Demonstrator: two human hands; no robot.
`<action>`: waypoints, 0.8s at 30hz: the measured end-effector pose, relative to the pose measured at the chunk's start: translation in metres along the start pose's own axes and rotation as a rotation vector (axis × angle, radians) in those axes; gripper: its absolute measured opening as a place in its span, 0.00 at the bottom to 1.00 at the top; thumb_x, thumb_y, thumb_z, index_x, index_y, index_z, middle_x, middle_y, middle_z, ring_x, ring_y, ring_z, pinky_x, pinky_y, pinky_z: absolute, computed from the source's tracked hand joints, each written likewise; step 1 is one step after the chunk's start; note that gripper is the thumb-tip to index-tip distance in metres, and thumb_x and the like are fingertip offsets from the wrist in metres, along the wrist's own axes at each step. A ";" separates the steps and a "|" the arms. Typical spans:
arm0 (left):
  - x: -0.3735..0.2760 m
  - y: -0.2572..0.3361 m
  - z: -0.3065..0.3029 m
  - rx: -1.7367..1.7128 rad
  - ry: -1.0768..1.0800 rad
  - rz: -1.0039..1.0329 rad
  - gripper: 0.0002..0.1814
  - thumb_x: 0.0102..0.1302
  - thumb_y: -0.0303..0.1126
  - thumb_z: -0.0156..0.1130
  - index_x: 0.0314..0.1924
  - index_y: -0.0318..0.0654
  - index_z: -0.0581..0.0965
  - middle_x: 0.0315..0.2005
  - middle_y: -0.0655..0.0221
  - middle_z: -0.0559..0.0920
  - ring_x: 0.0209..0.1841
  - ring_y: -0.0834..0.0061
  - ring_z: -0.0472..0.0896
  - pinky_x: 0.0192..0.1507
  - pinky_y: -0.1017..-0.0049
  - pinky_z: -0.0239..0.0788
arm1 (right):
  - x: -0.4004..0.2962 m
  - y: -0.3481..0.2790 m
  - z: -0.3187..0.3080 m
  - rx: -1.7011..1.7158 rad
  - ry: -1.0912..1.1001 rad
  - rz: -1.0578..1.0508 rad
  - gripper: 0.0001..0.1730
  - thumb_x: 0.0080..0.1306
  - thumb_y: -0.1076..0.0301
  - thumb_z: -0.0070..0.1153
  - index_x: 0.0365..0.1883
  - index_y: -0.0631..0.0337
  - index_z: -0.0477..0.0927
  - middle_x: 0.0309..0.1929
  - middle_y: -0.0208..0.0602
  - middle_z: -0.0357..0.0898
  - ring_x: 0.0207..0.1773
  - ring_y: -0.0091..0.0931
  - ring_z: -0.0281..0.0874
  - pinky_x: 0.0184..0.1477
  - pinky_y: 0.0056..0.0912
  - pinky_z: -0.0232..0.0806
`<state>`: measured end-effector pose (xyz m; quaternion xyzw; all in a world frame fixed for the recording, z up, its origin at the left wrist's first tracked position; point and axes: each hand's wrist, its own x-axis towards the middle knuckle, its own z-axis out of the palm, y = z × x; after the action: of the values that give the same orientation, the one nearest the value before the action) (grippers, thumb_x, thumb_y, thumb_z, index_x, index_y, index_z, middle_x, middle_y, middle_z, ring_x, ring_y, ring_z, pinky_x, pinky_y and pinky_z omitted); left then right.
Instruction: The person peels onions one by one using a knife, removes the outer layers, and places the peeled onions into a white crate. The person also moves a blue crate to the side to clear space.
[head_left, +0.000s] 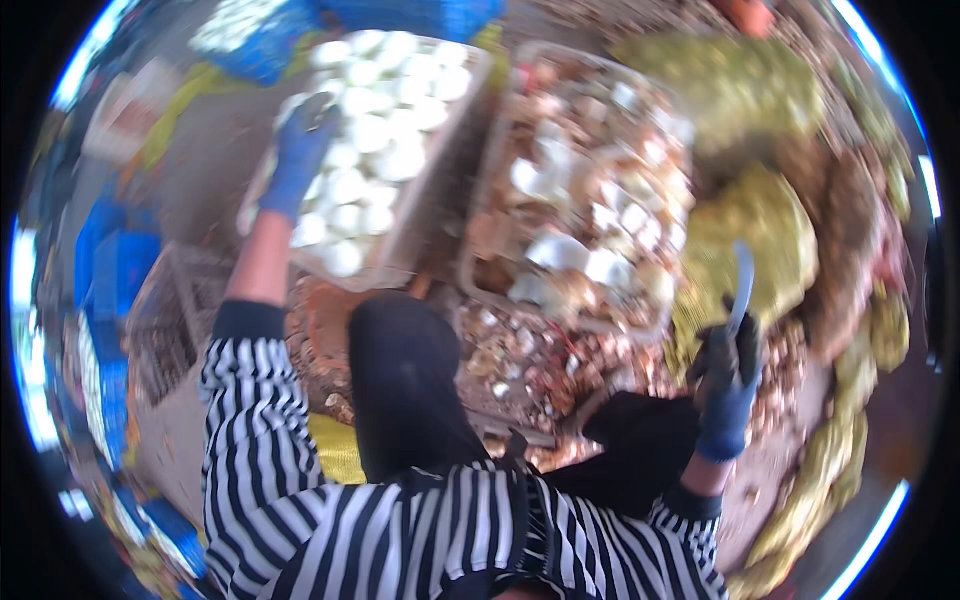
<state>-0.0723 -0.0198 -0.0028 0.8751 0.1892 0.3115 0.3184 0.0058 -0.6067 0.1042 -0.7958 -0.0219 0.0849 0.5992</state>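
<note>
My left hand (301, 161), in a blue glove with dark fingers, reaches over the left side of a pale plastic crate (369, 282) full of peeled white onions (379, 139). Its fingertips are among or just above the onions; blur hides whether they grip one. Off to the right, my right hand (727, 379), gloved the same way, grips a knife with a curved blade (743, 281) pointing up and away from me. Between the hands stands a second crate (466, 262), holding onion skins and pale onions (559, 251).
Yellow-green mesh sacks (750, 240) lie to the right, beside a brown sack (851, 255). Onion peelings (525, 367) cover the floor before my knees. Blue crates (124, 274) and a greyish crate (169, 322) stand on the left, with another blue crate (409, 16) at the back.
</note>
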 end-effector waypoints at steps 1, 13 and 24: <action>-0.012 0.056 0.017 -0.039 -0.119 0.113 0.21 0.70 0.28 0.64 0.61 0.33 0.75 0.48 0.65 0.83 0.46 0.77 0.80 0.50 0.77 0.73 | 0.000 0.005 -0.030 -0.037 0.175 -0.047 0.19 0.76 0.61 0.50 0.61 0.61 0.73 0.31 0.31 0.78 0.21 0.14 0.67 0.22 0.17 0.61; -0.174 0.355 0.149 -0.207 -0.798 0.414 0.24 0.66 0.32 0.65 0.62 0.35 0.76 0.60 0.55 0.76 0.66 0.59 0.73 0.68 0.65 0.62 | -0.095 0.265 -0.237 0.190 0.708 0.524 0.14 0.75 0.61 0.52 0.53 0.60 0.75 0.26 0.34 0.76 0.20 0.20 0.69 0.21 0.25 0.64; -0.200 0.383 0.225 -0.161 -0.981 0.320 0.22 0.65 0.26 0.65 0.59 0.30 0.77 0.57 0.54 0.78 0.61 0.59 0.77 0.65 0.66 0.68 | 0.004 0.398 -0.314 -0.563 0.596 0.448 0.27 0.73 0.55 0.51 0.67 0.54 0.72 0.50 0.52 0.84 0.51 0.41 0.83 0.53 0.41 0.72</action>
<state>-0.0182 -0.5026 0.0350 0.9089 -0.1427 -0.0768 0.3843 0.0335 -1.0166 -0.1935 -0.9023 0.3015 -0.0293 0.3068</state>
